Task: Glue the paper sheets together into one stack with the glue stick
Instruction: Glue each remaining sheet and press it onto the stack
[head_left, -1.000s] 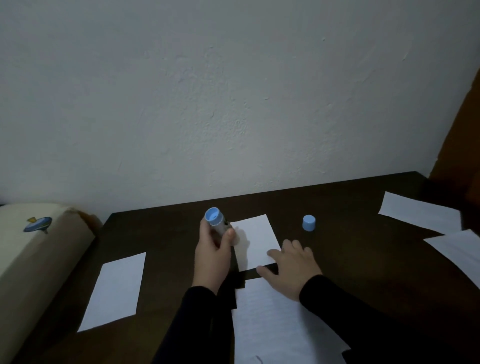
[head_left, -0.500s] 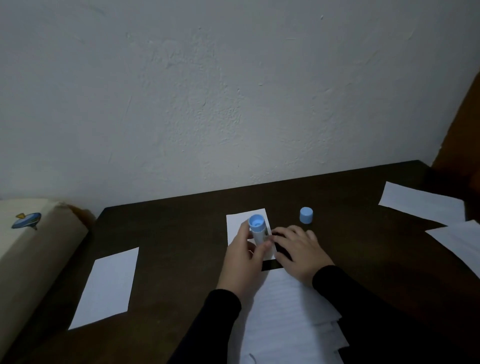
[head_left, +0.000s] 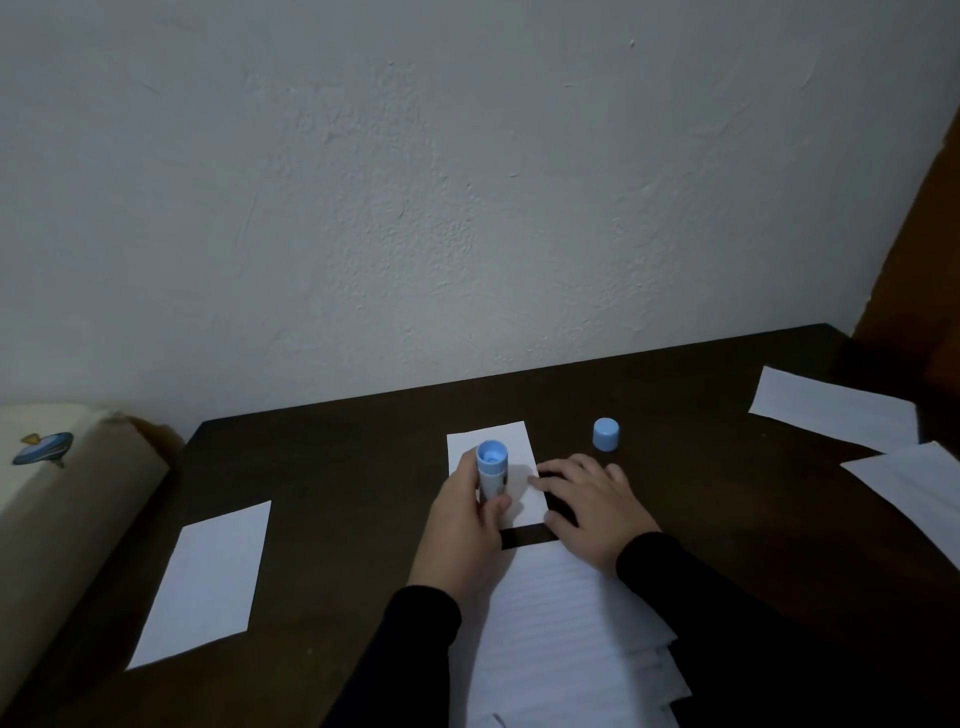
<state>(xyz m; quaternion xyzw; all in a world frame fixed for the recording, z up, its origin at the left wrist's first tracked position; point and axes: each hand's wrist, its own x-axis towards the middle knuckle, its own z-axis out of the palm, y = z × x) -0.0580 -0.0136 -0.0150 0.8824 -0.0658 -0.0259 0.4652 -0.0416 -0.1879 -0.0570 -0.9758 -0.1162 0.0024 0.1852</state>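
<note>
- two hands work at the middle of a dark wooden table (head_left: 363, 467), both in black sleeves.
- the left hand (head_left: 460, 525) has its fingers and thumb curled round a glue stick (head_left: 491, 470), gripping the lower part of the tube.
- the glue stick stands roughly upright over a small white sheet (head_left: 498, 441), with its blue round end turned up toward the camera; whether its lower end touches the paper is hidden by the hand.
- the right hand (head_left: 592, 506) lies flat with fingers spread and straight, its fingertips (head_left: 535, 480) pressing the right edge of the small white sheet.
- the two hands sit close together but do not touch, with the sheet showing between them.
- a blue cap (head_left: 605, 434) stands on the table beyond the right hand, apart from the glue stick.
- a lined paper stack (head_left: 561, 639) lies nearest the person, partly under both forearms, its sheets fanned at the lower right.
- a single white sheet (head_left: 205, 582) lies well to the left.
- two more sheets (head_left: 831, 410) lie at the far right of the table.
- a beige cushion (head_left: 57, 509) with a small blue print sits off the table's left end, below a pale wall (head_left: 467, 182).
</note>
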